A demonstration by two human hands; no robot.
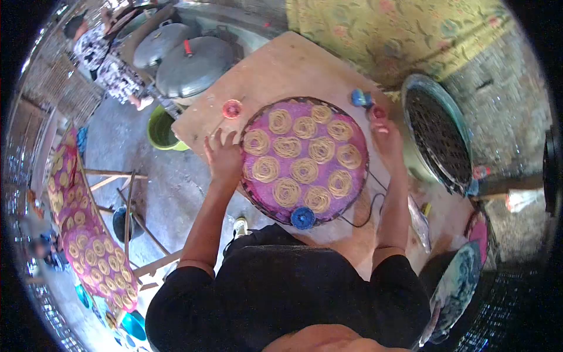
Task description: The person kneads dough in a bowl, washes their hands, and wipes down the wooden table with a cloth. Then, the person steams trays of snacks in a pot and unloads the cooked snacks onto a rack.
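Observation:
A round tray (346, 214) with a dark rim lies on the tabletop, covered with purple mesh. Several flat coils of pale noodle-like strands (287, 192) rest on it. My left hand (224, 157) is at the tray's left edge, fingers spread, with nothing visible in it. Beyond the right edge, my right hand (387, 136) has its fingers curled at a small red cup-like piece (378, 112) and seems to grip it. Close by is a small blue object (360, 98). A similar red round piece (232, 109) lies left of the tray, and a blue round one (302, 217) sits on its near rim.
Large lidded pots (196, 67) stand at the back left near another person (108, 64). A wide basin (437, 132) with dark contents is at the right. Another tub (460, 281) sits lower right. Trays of coils (99, 264) line the left, beside wooden poles (129, 205).

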